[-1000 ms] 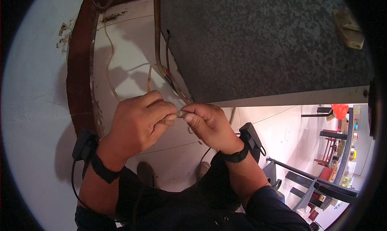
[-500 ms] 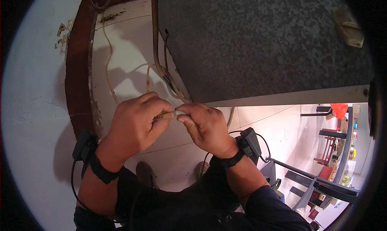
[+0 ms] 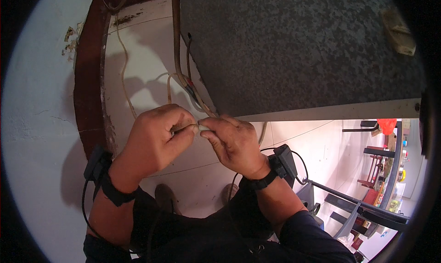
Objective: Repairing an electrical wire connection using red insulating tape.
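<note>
My left hand (image 3: 158, 137) is closed in a pinch, thumb against forefinger, on what looks like a thin wire, mostly hidden by the fingers. Tip to tip with it, my right hand (image 3: 234, 143) pinches the end of a pale cable (image 3: 202, 126); only a small whitish bit shows between the fingertips. Just beyond the hands, a bundle of pale and dark cables (image 3: 190, 91) runs along the edge of a grey speckled metal panel (image 3: 298, 52). A short pale cable (image 3: 169, 91) loops up beside the bundle.
On the left is a pale blue wall (image 3: 41, 107) with a dark red skirting (image 3: 89, 79). Another thin cable (image 3: 124, 61) trails over the tiled floor (image 3: 151, 47). A thick brown hose (image 3: 176, 33) hangs beside the panel. Dark metal frames (image 3: 358, 212) stand to the right.
My left fingers have shifted slightly and cover more of the thin piece between them. My right hand stays nearly in place, its fingertips still meeting the left ones.
</note>
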`<state>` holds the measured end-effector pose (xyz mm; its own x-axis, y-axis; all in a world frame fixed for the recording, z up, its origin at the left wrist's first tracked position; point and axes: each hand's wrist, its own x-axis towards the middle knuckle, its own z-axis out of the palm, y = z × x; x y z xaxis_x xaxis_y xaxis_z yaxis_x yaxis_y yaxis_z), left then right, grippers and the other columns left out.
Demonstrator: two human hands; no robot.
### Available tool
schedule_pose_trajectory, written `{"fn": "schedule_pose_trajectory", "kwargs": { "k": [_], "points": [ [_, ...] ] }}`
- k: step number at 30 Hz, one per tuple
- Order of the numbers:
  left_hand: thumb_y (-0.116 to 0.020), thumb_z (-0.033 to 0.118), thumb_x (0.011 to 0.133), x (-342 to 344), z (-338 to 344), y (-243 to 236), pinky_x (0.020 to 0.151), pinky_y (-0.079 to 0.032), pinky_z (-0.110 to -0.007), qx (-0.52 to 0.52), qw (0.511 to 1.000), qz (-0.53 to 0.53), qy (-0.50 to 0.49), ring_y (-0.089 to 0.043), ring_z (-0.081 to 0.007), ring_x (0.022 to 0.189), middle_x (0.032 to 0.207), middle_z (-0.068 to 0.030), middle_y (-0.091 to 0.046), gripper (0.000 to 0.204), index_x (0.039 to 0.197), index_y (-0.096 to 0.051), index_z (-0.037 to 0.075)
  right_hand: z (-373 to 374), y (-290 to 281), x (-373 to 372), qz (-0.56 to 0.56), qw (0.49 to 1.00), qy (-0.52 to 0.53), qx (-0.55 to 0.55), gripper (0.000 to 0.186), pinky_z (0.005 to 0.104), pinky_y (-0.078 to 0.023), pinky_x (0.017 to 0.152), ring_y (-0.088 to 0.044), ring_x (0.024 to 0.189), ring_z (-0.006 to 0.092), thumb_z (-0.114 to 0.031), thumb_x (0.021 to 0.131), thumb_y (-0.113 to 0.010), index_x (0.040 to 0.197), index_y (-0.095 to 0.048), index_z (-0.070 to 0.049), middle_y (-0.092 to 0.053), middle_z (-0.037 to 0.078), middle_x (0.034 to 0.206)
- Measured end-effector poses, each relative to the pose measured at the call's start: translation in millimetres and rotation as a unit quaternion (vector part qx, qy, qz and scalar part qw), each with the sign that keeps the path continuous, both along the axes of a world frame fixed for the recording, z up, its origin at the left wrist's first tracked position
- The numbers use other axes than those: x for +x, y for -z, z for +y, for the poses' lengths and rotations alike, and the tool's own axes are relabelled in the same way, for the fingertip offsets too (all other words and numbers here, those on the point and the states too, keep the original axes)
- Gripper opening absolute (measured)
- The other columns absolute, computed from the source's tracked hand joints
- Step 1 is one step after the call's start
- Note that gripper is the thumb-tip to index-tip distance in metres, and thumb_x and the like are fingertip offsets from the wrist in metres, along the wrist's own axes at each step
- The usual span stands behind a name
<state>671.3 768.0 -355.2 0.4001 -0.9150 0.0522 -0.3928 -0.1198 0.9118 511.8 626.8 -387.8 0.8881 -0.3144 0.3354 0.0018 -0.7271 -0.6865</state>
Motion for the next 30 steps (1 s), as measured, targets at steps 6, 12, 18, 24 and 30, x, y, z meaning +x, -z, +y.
{"fn": "schedule_pose_trajectory", "kwargs": {
  "k": [6,12,18,24,30],
  "points": [
    [-0.067,0.005,0.088,1,0,1,0.06,-0.046,-0.032,0.021,0.998,0.065,0.013,-0.055,-0.0139,0.065,0.072,-0.009,-0.061,0.009,0.088,-0.064,-0.004,-2,-3,1,-0.005,0.999,0.003,-0.044,0.02,0.0343,-0.052,0.057,-0.066,0.065,0.0228,-0.014,0.089,-0.075,0.107,-0.07,-0.007,-0.067,0.009,0.081],
    [-0.066,0.006,0.092,2,-2,-13,0.059,-0.043,-0.028,0.081,0.984,0.155,0.023,-0.049,-0.0068,0.067,0.071,-0.0026,-0.059,0.009,0.091,-0.066,-0.003,-3,-3,-4,0.019,0.999,-0.003,-0.029,0.024,0.039,-0.052,0.064,-0.065,0.075,0.0289,-0.013,0.086,-0.075,0.108,-0.068,-0.008,-0.063,0.009,0.083],
    [-0.066,0.008,0.093,-3,4,-7,0.063,-0.047,-0.032,0.034,0.998,0.045,0.028,-0.06,-0.0149,0.067,0.077,-0.011,-0.066,0.011,0.093,-0.067,-0.003,-1,-3,-2,0.011,1.0,-0.007,-0.002,0.024,0.0398,-0.053,0.065,-0.065,0.076,0.0304,-0.012,0.087,-0.075,0.109,-0.069,-0.008,-0.064,0.009,0.084],
    [-0.07,0.006,0.091,-7,2,0,0.064,-0.049,-0.033,-0.017,0.996,0.083,-0.005,-0.065,-0.0179,0.07,0.08,-0.0135,-0.068,0.011,0.097,-0.068,-0.003,-8,0,-8,0.035,0.988,-0.015,0.151,0.022,0.0307,-0.054,0.063,-0.067,0.074,0.0208,-0.015,0.094,-0.071,0.114,-0.069,-0.004,-0.068,0.011,0.09],
    [-0.071,0.006,0.09,-6,0,0,0.063,-0.05,-0.033,-0.01,1.0,0.015,0.01,-0.067,-0.0196,0.071,0.082,-0.0125,-0.068,0.012,0.099,-0.069,0.0,-13,3,-11,0.042,0.949,-0.012,0.313,0.023,0.0243,-0.056,0.062,-0.069,0.075,0.0124,-0.013,0.098,-0.069,0.118,-0.067,-0.002,-0.068,0.009,0.095]
  ]
}}
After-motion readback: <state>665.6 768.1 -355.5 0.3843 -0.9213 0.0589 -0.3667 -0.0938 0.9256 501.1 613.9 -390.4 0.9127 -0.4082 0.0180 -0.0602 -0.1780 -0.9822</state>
